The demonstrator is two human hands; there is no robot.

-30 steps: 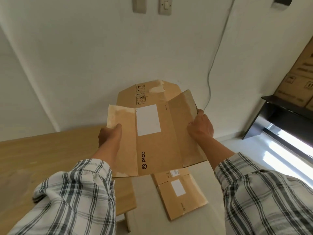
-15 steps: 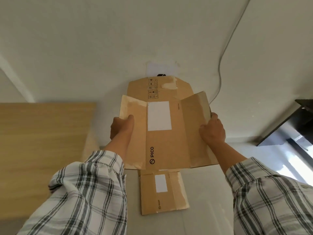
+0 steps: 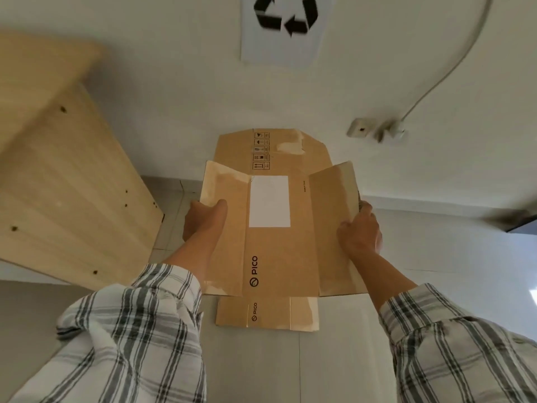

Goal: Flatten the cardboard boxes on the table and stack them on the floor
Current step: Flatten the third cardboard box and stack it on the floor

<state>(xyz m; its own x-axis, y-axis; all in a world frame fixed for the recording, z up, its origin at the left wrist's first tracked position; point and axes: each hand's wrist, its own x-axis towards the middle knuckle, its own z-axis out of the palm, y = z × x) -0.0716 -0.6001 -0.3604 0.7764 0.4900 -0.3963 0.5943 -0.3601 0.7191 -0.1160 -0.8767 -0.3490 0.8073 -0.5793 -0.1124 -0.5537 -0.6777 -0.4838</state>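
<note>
A flattened brown PICO cardboard box [image 3: 279, 251] with a white label hangs in the air in front of me, flaps spread. My left hand [image 3: 203, 221] grips its left flap, thumb on top. My right hand [image 3: 360, 231] grips its right flap at the edge. Directly below it, another flattened PICO box [image 3: 270, 314] lies on the pale floor; only its near strip shows, the rest is hidden by the held box.
The wooden table [image 3: 58, 170] stands to the left, its side panel facing me. A recycling sign [image 3: 283, 27] hangs on the white wall ahead. A wall socket with a plugged cable [image 3: 389, 130] sits at the right.
The view has tilted down and moved closer to the wall. The held box has come lower, right over the flattened box on the floor, which it now mostly covers. Both hands keep their grip.
</note>
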